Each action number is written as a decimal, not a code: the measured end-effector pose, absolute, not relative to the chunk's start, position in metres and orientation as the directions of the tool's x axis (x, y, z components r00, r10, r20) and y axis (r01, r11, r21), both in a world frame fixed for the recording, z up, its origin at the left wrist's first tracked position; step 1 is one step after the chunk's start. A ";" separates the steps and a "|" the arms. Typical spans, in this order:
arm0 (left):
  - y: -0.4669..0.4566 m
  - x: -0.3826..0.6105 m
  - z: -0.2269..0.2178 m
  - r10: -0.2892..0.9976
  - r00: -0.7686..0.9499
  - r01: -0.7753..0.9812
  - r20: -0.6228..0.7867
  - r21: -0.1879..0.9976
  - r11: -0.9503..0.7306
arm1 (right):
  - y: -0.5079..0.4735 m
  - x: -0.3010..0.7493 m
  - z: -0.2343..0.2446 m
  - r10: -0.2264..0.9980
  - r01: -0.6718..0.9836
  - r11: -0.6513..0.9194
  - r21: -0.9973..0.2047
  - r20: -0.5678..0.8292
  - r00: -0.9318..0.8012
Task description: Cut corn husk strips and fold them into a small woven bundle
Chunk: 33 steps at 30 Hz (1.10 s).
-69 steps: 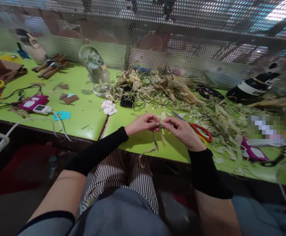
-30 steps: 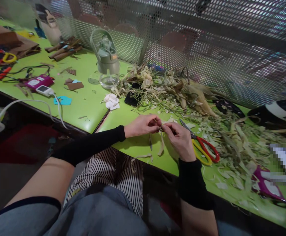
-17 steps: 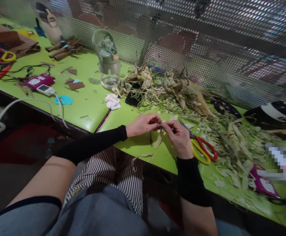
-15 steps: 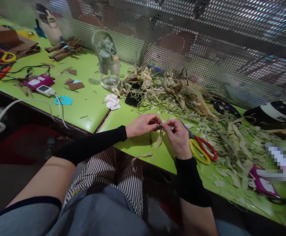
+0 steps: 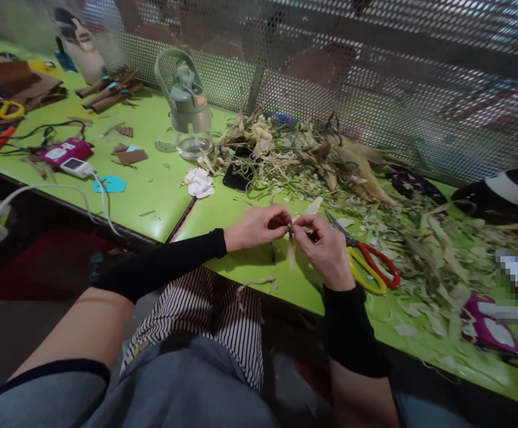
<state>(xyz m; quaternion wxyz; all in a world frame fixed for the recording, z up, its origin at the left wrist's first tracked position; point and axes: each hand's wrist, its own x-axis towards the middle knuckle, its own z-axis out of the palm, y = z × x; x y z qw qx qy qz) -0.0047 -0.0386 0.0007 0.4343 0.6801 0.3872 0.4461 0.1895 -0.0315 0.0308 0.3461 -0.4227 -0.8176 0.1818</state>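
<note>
My left hand and my right hand meet over the green table, fingertips pinched around a small piece of dried husk. A pale strip of it hangs down between the hands, and another pale end sticks up behind the right fingers. What the pinched part looks like is mostly hidden by the fingers. Just right of my right hand lie scissors with one red and one yellow handle. A loose curled husk strip rests at the table's front edge.
Behind my hands spreads a heap of dried husks, with a black phone and crumpled tissue at its left. A water bottle stands behind. A purple device with cables is left; another purple device lies right. Perforated metal borders the back.
The hands stay together, fingers still pinching the husk piece. Its hanging strip has shifted slightly, and a pale end now shows above the right fingers. The view has turned a little.
</note>
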 end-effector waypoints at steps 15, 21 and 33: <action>-0.032 -0.006 -0.003 0.944 0.303 -0.185 0.128 0.980 -0.073 | -0.028 0.191 0.030 0.868 0.425 0.490 -0.762 0.379 -0.320; -0.031 -0.005 0.000 0.935 0.351 -0.199 0.057 0.980 0.015 | -0.027 0.190 0.026 0.855 0.406 0.508 -0.760 0.386 -0.347; -0.029 -0.004 -0.001 0.945 0.304 -0.282 0.121 0.959 -0.032 | -0.021 0.190 0.015 0.935 0.346 0.310 -0.886 0.217 -0.282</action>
